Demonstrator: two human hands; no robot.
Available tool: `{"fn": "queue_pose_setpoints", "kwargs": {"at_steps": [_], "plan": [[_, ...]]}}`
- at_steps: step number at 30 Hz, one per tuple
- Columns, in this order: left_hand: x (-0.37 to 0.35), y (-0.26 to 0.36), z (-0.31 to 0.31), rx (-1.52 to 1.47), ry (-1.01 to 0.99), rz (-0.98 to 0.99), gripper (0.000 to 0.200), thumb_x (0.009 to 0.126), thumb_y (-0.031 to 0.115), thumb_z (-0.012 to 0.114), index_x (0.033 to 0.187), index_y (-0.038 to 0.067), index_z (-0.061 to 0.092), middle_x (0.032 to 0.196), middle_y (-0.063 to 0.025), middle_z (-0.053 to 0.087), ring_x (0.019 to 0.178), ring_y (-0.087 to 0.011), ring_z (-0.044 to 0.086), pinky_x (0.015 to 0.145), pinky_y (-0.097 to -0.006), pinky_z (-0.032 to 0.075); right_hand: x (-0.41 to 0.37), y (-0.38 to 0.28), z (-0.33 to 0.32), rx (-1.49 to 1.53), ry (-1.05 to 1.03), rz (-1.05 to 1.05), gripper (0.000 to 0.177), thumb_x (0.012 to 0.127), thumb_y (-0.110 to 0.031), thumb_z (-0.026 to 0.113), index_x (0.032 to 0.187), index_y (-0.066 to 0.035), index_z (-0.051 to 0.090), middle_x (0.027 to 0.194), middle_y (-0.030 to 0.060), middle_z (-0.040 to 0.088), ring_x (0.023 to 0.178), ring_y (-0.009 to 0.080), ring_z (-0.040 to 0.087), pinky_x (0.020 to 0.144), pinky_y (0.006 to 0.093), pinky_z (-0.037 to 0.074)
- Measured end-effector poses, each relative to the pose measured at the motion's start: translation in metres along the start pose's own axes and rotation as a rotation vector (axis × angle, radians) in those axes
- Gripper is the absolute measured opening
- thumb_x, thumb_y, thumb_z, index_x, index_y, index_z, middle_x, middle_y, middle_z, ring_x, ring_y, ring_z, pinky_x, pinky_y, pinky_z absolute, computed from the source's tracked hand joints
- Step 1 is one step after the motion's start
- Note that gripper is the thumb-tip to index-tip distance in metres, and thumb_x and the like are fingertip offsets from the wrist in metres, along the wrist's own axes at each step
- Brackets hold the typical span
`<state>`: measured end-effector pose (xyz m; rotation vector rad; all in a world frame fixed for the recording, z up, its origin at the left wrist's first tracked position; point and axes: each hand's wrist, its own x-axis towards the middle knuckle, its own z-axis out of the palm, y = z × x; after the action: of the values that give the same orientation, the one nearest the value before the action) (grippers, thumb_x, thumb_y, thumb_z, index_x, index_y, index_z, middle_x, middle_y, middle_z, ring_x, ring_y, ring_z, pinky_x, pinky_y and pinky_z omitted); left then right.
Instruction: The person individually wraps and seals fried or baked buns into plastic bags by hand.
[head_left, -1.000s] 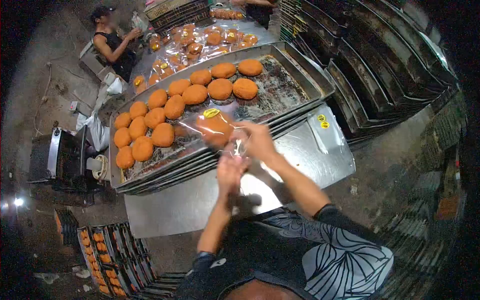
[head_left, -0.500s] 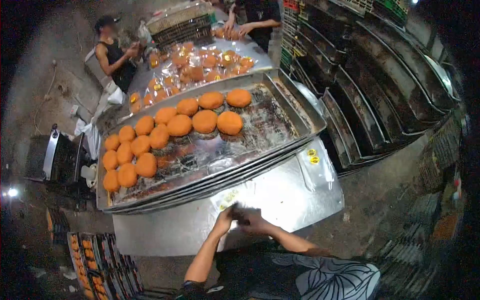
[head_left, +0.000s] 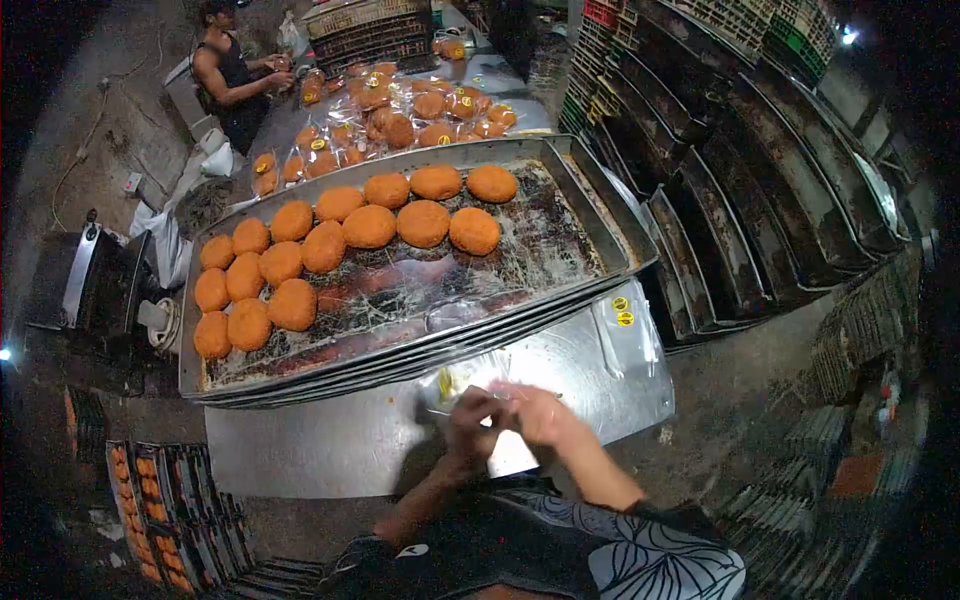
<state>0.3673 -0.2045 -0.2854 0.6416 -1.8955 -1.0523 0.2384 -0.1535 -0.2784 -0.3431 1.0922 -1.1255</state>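
Note:
My left hand (head_left: 474, 424) is closed beside my right hand (head_left: 535, 412), above the metal table (head_left: 310, 450). Both pinch at a thin clear plastic bag (head_left: 446, 388) with a yellow label; blur hides its exact edges. Beyond them lies a stack of metal trays (head_left: 420, 345). Round orange-brown buns (head_left: 423, 224) stand in rows on the top tray's left and far side. More clear bags with yellow labels (head_left: 624, 311) lie flat at the table's right.
Bagged buns (head_left: 390, 125) are piled on a far table. A seated person (head_left: 228, 75) works at the upper left. Crates (head_left: 370, 35) stand behind the pile, stacked trays (head_left: 760, 180) at the right, and a rack of buns (head_left: 150, 510) at the lower left.
My hands have moved slightly right and up, now with plastic between them. The view has shifted. The person standing at the far table has mostly left view.

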Motion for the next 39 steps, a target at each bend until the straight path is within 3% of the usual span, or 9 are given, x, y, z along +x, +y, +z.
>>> {"fn": "queue_pose_setpoints", "kwargs": {"at_steps": [7,9,12,14,16,23,25,28,39], "plan": [[0.053,-0.023,-0.056,-1.330,0.233,-0.250,0.045,0.089,0.029,0.035,0.127,0.008,0.023,0.115,-0.0172,0.038,0.097,-0.0229,0.045,0.080,-0.0356,0.042,0.028,-0.049,0.112,0.700,-0.592,-0.252,0.060,0.077,-0.042,0.052,0.121,-0.004,0.035,0.124,0.0166,0.037,0.112,0.0252,0.040,0.093,0.0375,0.033],[0.045,-0.060,-0.118,-0.342,-0.068,0.138,0.044,0.089,0.027,0.032,0.126,0.005,0.024,0.115,-0.0187,0.039,0.103,-0.0264,0.042,0.086,-0.0412,0.039,0.052,-0.038,0.111,0.208,-0.258,-0.192,0.056,0.076,-0.035,0.056,0.117,-0.001,0.040,0.120,0.0162,0.043,0.110,0.0246,0.042,0.093,0.0359,0.033],[0.071,-0.035,-0.135,-0.223,0.489,-0.274,0.041,0.088,0.026,0.033,0.122,0.002,0.030,0.113,-0.0177,0.042,0.105,-0.0274,0.041,0.090,-0.0469,0.034,0.109,-0.134,0.078,-1.360,0.260,-1.016,0.053,0.075,-0.022,0.058,0.118,0.002,0.038,0.118,0.0211,0.042,0.109,0.0309,0.042,0.090,0.0398,0.035],[0.086,-0.003,-0.158,-0.741,0.613,-0.287,0.037,0.086,0.025,0.036,0.116,0.003,0.037,0.114,-0.0153,0.041,0.108,-0.0263,0.040,0.093,-0.0486,0.029,0.169,-0.159,0.023,-1.886,0.560,-0.759,0.053,0.077,-0.023,0.054,0.122,-0.008,0.029,0.120,0.0234,0.036,0.100,0.0423,0.041,0.084,0.0460,0.036],[0.094,-0.001,-0.175,-1.269,0.721,-0.255,0.034,0.083,0.025,0.040,0.110,0.004,0.043,0.116,-0.0129,0.041,0.110,-0.0252,0.039,0.097,-0.0503,0.024,0.187,-0.181,0.015,-1.656,0.485,-0.546,0.045,0.078,-0.021,0.052,0.119,-0.009,0.039,0.113,0.0223,0.043,0.098,0.0382,0.044,0.082,0.0448,0.037],[0.091,-0.013,-0.150,-1.340,0.644,-0.130,0.051,0.083,0.018,0.037,0.129,0.010,0.016,0.119,-0.0152,0.039,0.116,-0.0314,0.035,0.095,-0.0504,0.028,0.052,-0.080,0.143,-1.320,0.181,-1.712,0.055,0.058,-0.013,0.064,0.111,-0.006,0.049,0.101,0.0123,0.052,0.081,0.0276,0.049,0.070,0.0367,0.042],[0.079,-0.016,-0.122,-0.418,0.411,0.069,0.049,0.085,0.018,0.033,0.130,0.008,0.015,0.121,-0.0157,0.038,0.114,-0.0319,0.036,0.094,-0.0448,0.030,0.047,-0.075,0.145,-1.289,0.301,-1.611,0.061,0.058,-0.014,0.066,0.114,-0.002,0.045,0.102,0.0130,0.054,0.079,0.0264,0.051,0.070,0.0345,0.042],[0.084,0.033,-0.114,-1.296,0.363,-0.461,0.046,0.087,0.021,0.030,0.128,0.004,0.019,0.123,-0.0154,0.037,0.110,-0.0309,0.040,0.094,-0.0391,0.032,0.025,-0.048,0.133,-1.204,0.369,-1.481,0.071,0.056,-0.014,0.068,0.118,0.006,0.038,0.104,0.0132,0.056,0.076,0.0250,0.052,0.069,0.0320,0.043],[0.069,0.040,-0.120,-1.023,0.175,-0.630,0.042,0.088,0.025,0.035,0.124,0.004,0.030,0.120,-0.0135,0.042,0.106,-0.0259,0.046,0.090,-0.0359,0.037,0.009,-0.041,0.127,-1.255,0.259,-1.661,0.058,0.068,-0.019,0.061,0.115,0.007,0.040,0.102,0.0124,0.056,0.080,0.0246,0.053,0.068,0.0326,0.044]]}}
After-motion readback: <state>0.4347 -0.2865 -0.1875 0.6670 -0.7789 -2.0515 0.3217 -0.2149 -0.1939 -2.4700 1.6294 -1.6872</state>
